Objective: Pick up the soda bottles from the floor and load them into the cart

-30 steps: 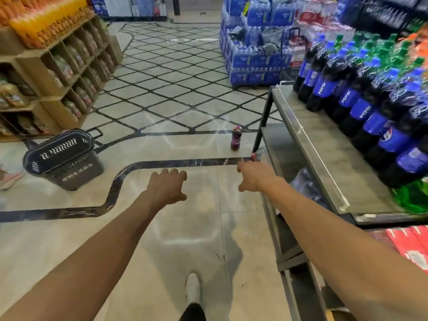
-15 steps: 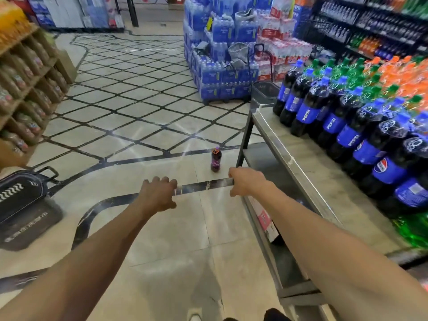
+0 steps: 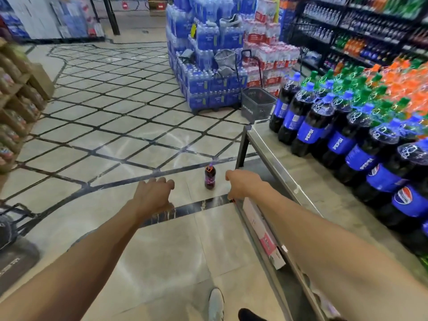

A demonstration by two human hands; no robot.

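Vs. 0.5 s earlier: small dark purple-labelled plastic soda bottle (image 3: 210,177) now level w/ hands, upright on tiled floor (image 3: 115,147) near steel cart (image 3: 266,150) far corner. L hand (image 3: 154,195), R hand (image 3: 240,185): fingers loosely curled, empty, flanking bottle, no contact.

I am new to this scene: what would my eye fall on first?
A lone small soda bottle stands upright on the floor, seen between the outstretched left hand and right hand. At right, the cart carries rows of large Pepsi bottles.
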